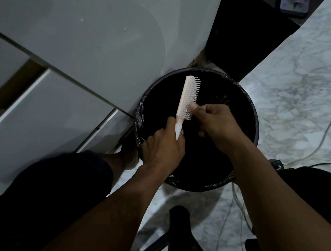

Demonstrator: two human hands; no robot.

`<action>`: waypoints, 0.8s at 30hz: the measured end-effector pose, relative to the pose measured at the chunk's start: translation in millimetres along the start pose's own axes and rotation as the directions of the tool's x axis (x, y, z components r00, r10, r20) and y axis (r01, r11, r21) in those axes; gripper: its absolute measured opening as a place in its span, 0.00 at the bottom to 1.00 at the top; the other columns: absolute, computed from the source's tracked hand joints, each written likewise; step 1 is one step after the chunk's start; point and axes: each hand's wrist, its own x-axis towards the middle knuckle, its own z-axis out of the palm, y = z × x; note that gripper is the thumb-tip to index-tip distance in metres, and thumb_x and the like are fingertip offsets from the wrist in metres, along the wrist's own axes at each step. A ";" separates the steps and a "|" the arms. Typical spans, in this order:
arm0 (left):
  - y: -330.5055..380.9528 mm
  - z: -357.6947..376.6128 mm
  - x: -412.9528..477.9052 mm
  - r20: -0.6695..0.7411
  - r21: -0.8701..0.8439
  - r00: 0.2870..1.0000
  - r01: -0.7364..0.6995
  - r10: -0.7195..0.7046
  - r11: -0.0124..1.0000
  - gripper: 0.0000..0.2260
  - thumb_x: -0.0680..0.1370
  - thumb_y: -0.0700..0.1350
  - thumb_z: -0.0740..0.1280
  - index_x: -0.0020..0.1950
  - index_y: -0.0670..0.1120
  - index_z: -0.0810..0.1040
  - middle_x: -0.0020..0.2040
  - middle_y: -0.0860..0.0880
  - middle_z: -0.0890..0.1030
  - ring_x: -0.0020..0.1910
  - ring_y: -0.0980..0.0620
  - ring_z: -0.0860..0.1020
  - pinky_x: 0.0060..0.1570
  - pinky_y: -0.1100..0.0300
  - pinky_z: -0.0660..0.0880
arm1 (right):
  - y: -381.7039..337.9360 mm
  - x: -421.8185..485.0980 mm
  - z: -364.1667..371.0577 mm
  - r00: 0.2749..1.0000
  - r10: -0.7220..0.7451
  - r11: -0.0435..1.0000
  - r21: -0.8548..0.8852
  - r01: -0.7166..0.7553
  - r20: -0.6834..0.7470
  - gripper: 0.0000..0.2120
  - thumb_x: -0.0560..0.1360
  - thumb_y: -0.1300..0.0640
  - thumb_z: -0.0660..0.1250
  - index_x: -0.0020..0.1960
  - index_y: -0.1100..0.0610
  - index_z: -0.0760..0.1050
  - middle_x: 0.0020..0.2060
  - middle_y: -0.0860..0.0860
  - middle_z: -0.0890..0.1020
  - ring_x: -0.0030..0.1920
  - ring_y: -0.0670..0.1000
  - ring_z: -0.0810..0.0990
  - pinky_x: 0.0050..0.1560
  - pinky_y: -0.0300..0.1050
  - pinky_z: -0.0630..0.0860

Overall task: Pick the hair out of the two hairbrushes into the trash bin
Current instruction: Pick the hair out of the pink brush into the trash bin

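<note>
A white hairbrush (187, 95) is held over the round trash bin (255, 133), which is lined with a black bag. My left hand (163, 147) grips the brush by its handle, bristles facing right. My right hand (215, 124) is at the lower bristles, thumb and fingertips pinched into them. Any hair there is too dark and small to make out. Only one hairbrush is in view.
A white cabinet or appliance (77, 43) stands against the bin's left side. The marble floor (309, 90) spreads to the right, with loose cables (325, 131) on it. A black chair base (178, 240) sits below the bin, between my knees.
</note>
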 end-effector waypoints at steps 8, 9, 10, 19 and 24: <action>-0.6 -0.3 0.4 -0.013 -0.034 0.999 0.030 -0.030 0.999 0.15 0.82 0.55 0.58 0.64 0.49 0.65 0.49 0.42 0.81 0.46 0.36 0.80 0.38 0.50 0.67 | 1.8 7.3 2.1 0.997 0.055 0.996 0.070 -0.050 -0.063 0.18 0.84 0.54 0.62 0.36 0.56 0.73 0.24 0.49 0.70 0.24 0.45 0.67 0.27 0.42 0.69; -0.5 -0.7 0.9 -0.016 -0.045 0.999 0.050 -0.051 0.998 0.14 0.82 0.55 0.58 0.64 0.49 0.65 0.49 0.42 0.81 0.47 0.35 0.80 0.38 0.50 0.67 | 1.6 9.7 0.4 0.988 0.094 0.993 0.080 -0.084 -0.124 0.18 0.84 0.54 0.60 0.36 0.56 0.72 0.26 0.50 0.70 0.25 0.47 0.68 0.28 0.43 0.70; -0.3 -1.0 1.3 -0.018 -0.056 0.997 0.068 -0.069 0.996 0.14 0.82 0.55 0.58 0.63 0.49 0.65 0.50 0.42 0.81 0.47 0.35 0.80 0.39 0.50 0.67 | 4.1 13.2 -2.6 0.971 0.131 0.990 0.071 -0.119 -0.198 0.18 0.84 0.54 0.58 0.36 0.56 0.72 0.28 0.52 0.71 0.27 0.49 0.70 0.31 0.45 0.72; 6.0 -4.7 -1.6 0.069 -0.134 0.997 -0.025 0.034 0.991 0.14 0.81 0.54 0.60 0.63 0.50 0.66 0.45 0.44 0.79 0.43 0.38 0.78 0.38 0.51 0.68 | -8.1 3.7 0.8 0.985 0.163 0.921 0.366 -0.131 -0.059 0.13 0.82 0.46 0.60 0.55 0.50 0.81 0.53 0.48 0.84 0.54 0.48 0.82 0.61 0.48 0.77; 6.4 -4.1 -2.2 0.100 -0.237 0.992 -0.052 0.078 0.970 0.11 0.80 0.52 0.62 0.59 0.49 0.68 0.39 0.49 0.74 0.35 0.45 0.71 0.36 0.54 0.66 | -4.6 3.7 0.4 0.985 0.149 0.986 0.090 -0.141 -0.085 0.38 0.79 0.30 0.47 0.72 0.56 0.74 0.62 0.49 0.79 0.61 0.50 0.78 0.69 0.50 0.71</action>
